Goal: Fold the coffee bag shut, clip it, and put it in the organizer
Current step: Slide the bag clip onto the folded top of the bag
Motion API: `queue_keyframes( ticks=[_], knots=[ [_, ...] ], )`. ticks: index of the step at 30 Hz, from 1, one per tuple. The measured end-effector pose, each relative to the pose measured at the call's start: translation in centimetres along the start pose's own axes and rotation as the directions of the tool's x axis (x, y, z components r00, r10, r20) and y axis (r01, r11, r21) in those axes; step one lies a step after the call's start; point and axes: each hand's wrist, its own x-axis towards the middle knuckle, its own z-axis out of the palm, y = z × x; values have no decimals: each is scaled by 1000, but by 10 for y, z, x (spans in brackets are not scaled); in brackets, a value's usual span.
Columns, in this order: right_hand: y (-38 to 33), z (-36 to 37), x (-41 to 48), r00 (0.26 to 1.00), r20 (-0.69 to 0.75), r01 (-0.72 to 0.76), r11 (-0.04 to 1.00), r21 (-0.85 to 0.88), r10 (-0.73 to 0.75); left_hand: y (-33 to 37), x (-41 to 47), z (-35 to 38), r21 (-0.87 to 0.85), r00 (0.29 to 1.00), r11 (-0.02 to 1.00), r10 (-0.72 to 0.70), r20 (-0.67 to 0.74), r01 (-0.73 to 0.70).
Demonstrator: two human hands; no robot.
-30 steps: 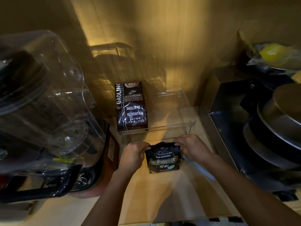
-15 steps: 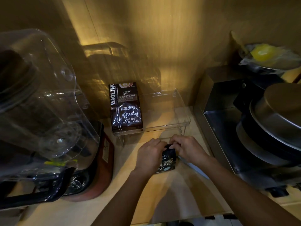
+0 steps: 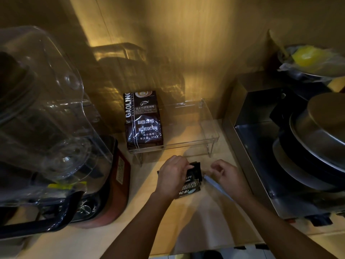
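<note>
A small black coffee bag (image 3: 192,183) stands on the wooden counter with its top folded down. My left hand (image 3: 171,176) grips its left side and pinches the fold. My right hand (image 3: 227,174) is off the bag, just to its right, fingers loosely curled and empty, hovering over a pale blue clip stick (image 3: 217,186) that lies on the counter. Behind the hands stands the clear acrylic organizer (image 3: 209,128) on short legs, and a large dark coffee bag (image 3: 142,120) is upright in its left end.
A blender with a clear jug (image 3: 43,116) fills the left side, close to my left arm. A steel rack (image 3: 250,116) with stacked pans and lids (image 3: 321,128) stands on the right. The wooden wall is right behind the organizer.
Both hands were pressing the bag's top together. My right hand has since let go and moved right over the clip, while my left hand keeps the fold.
</note>
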Motion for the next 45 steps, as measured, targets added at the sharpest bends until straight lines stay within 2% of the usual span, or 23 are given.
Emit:
queue_keyframes(
  ticks=[2, 5, 13, 19, 21, 24, 26, 29, 31, 36, 40, 45],
  knots=[
    [15, 9, 2, 999, 26, -29, 984, -178, 34, 2, 0, 0, -2, 1000, 1000, 2, 6, -2],
    [36, 22, 1, 996, 68, -38, 945, -323, 63, 4, -2, -1, -16, 999, 999, 36, 0, -36],
    [59, 32, -5, 992, 91, -33, 870, -493, 90, 4, -6, 0, -26, 997, 997, 79, -6, -79],
    [57, 26, -10, 991, 50, -73, 818, -570, 124, 7, -8, -1, 87, 986, 982, 167, 13, -167],
    [54, 23, -9, 986, 21, -133, 845, -519, 168, 5, -5, -2, 93, 985, 981, 172, 23, -173],
    [41, 10, -4, 979, -4, -199, 945, -261, 205, 2, -1, -2, 74, 989, 988, 132, 65, -137],
    [26, 2, 2, 988, -13, -153, 976, -152, 153, -1, 0, -2, 82, 991, 989, 114, 76, -120],
    [-2, -10, 8, 992, -127, -26, 1000, 7, 27, -4, -1, -1, 35, 996, 997, 65, 58, -67],
    [-20, -16, 9, 982, -157, 106, 994, -18, -107, -6, -1, -1, 0, 998, 999, 44, 48, -44],
    [-40, -24, 8, 920, -44, 375, 907, -191, -389, -8, 0, -5, -48, 995, 998, 54, 83, -50],
    [-30, -23, 3, 924, 24, 375, 894, -244, -381, -7, -2, -8, -98, 994, 995, 10, 112, 1],
    [-28, -20, 3, 905, 71, 423, 871, -249, -419, -4, -6, -7, -56, 996, 998, 37, 83, -32]
  ],
)
